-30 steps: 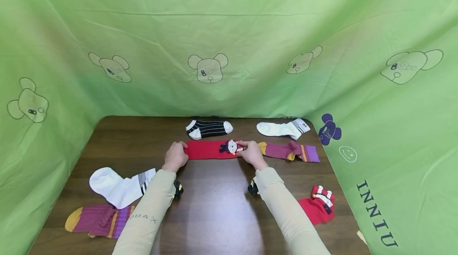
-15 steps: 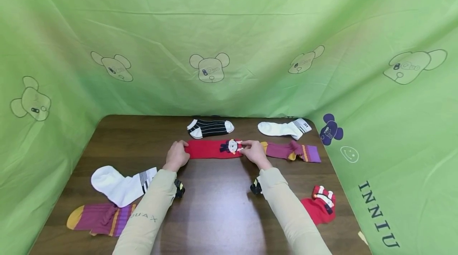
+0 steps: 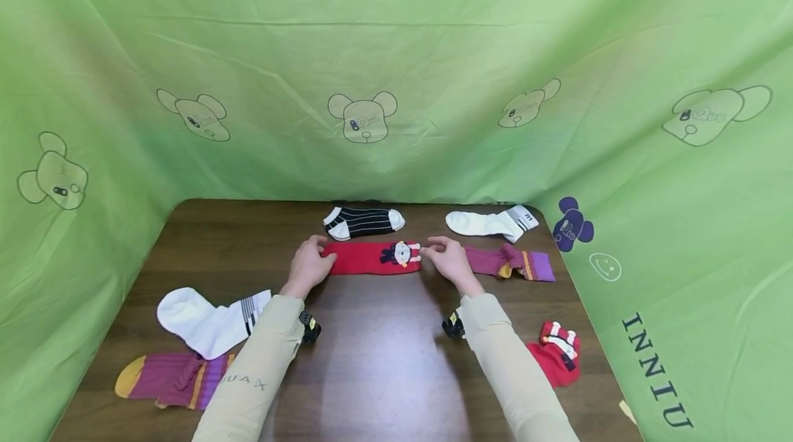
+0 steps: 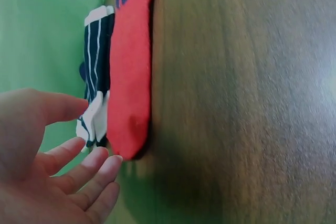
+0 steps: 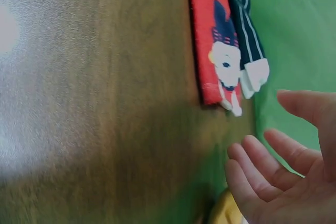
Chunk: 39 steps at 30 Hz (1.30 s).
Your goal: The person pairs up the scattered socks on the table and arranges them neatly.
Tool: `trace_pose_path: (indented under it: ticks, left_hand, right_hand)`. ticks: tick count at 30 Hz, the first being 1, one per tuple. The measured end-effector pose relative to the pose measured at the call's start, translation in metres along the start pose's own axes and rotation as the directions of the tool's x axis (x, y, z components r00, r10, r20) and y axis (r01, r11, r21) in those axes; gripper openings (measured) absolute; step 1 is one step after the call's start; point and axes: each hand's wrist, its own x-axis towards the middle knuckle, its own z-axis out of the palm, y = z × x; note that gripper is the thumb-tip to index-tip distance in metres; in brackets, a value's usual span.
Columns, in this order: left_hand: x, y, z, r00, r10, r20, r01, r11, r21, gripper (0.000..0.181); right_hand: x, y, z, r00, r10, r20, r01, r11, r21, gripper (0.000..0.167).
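Observation:
A red sock point(image 3: 359, 258) with a cartoon figure at its right end lies flat and straight near the back of the table. At its left end is my left hand point(image 3: 310, 264), thumb and fingers spread apart with nothing between them in the left wrist view. My right hand point(image 3: 449, 263) is just off the figure end, its fingers loosely bent and holding nothing. Behind the red sock lies a black striped sock point(image 3: 365, 222) with white heel and toe. The right hand partly hides a purple sock point(image 3: 489, 260) with yellow patches.
A white sock point(image 3: 483, 223) lies at the back right. Another white sock point(image 3: 198, 321) and a purple-and-yellow sock point(image 3: 167, 376) are at the left, partly behind the left sleeve. A crumpled red sock point(image 3: 557, 356) lies at the right. Green curtain point(image 3: 365, 173) surrounds the table point(image 3: 365, 373).
Both hands have let go of the red sock's ends. The right hand has drawn back to the right, and the left hand's fingers have spread. The sock stays in place.

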Motion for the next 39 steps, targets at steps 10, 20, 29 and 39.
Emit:
trace_pose_path:
  ticks: [10,20,29,39]
  left_hand:
    - [-0.002,0.008,0.003,0.996,0.084,0.018,-0.084,0.996,-0.023,0.069]
    - [-0.008,0.017,0.002,0.993,0.12,0.013,-0.12,0.992,-0.023,0.079]
    - [-0.015,0.028,0.003,0.981,0.194,-0.013,-0.195,0.979,-0.056,0.078]
    - [-0.023,0.032,0.015,0.964,0.265,-0.019,-0.266,0.963,-0.053,0.073]
  right_hand:
    - [-0.006,-0.003,-0.012,1.0,-0.023,0.007,0.022,0.999,0.048,0.062]
    - [-0.015,-0.007,-0.033,0.999,-0.011,0.035,0.01,1.0,0.017,0.078]
    - [-0.026,-0.008,-0.058,1.0,-0.01,0.016,0.01,1.0,0.014,0.083]
    - [-0.038,0.006,-0.089,1.0,0.017,-0.019,-0.018,0.999,-0.04,0.086]
